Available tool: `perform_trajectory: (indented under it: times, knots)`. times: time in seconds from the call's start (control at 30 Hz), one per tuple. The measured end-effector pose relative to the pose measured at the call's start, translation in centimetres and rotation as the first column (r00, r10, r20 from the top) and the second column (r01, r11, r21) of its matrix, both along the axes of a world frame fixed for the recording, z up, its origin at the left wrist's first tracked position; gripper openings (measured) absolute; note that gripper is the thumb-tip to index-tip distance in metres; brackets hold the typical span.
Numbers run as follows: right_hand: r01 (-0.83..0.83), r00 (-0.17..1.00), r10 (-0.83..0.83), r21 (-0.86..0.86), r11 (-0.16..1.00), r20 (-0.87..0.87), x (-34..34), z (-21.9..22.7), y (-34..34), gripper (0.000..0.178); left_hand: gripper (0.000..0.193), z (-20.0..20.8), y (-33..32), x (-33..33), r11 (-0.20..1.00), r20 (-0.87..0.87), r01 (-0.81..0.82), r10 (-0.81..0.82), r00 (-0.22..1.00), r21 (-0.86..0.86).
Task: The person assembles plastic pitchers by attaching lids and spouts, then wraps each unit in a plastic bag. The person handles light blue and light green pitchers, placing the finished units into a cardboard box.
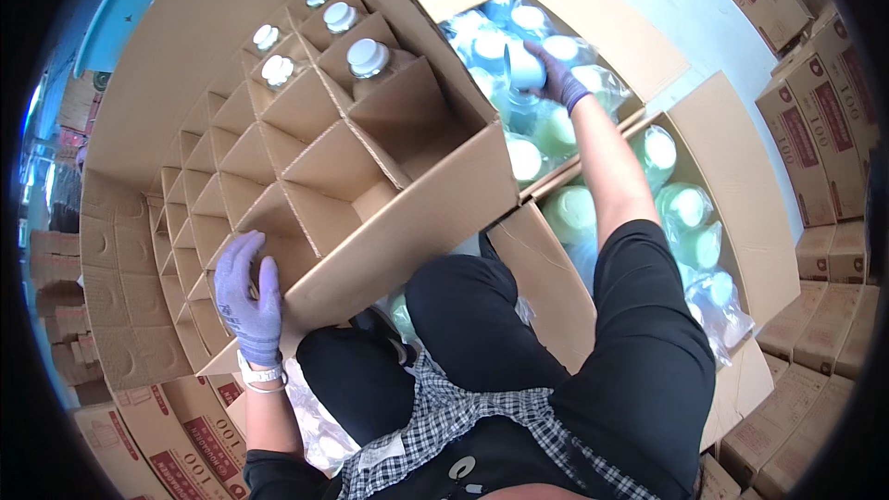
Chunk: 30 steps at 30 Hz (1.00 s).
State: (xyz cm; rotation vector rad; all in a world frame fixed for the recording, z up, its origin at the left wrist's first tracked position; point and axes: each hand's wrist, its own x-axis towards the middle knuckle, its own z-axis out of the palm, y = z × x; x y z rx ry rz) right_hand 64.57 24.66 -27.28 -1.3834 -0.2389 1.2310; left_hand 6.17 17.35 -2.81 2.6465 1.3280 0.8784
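While the left hand [248,296], gloved, rests with fingers loosely spread on the near rim of the divided carton [306,176], the right hand [554,77] is closed around a white-capped bottle [524,65] above the open box of wrapped bottles [556,130]. Five capped bottles [368,57] stand in the carton's far cells.
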Motion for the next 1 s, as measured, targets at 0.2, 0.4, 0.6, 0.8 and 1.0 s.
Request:
perform_trajectory:
  times: [0.2, 0.4, 0.6, 0.8, 1.0]
  knots:
    - [-0.203, 0.975, 0.199, -0.033, 0.979, -0.099, -2.9, -6.6, 3.6, 0.070, 0.030, 0.1, -0.4, 0.1, 0.995, -0.016, -0.048, 0.049, 0.999, 0.083]
    - [-0.238, 0.971, 0.231, -0.258, 0.936, -0.060, -0.4, -6.9, 2.7, 0.074, 0.028, -0.3, 0.3, 0.1, 0.995, -0.018, -0.016, 0.018, 1.000, 0.103]
    - [-0.320, 0.904, 0.400, -0.382, 0.867, 0.149, -3.7, -3.6, -1.3, 0.082, 0.025, -0.4, -0.3, 0.0, 0.992, 0.004, -0.026, 0.025, 1.000, 0.127]
    - [0.015, 0.986, -0.066, 0.313, 0.950, 0.155, 1.3, 7.8, -13.2, 0.067, 0.027, -0.3, 0.7, 0.0, 0.994, 0.052, 0.068, -0.073, 0.996, 0.089]
    - [0.399, 0.916, -0.230, 0.808, 0.433, -0.330, -7.5, 19.0, -34.4, 0.068, 0.045, -1.1, -1.3, 1.5, 0.980, 0.390, 0.114, -0.170, 0.905, 0.163]
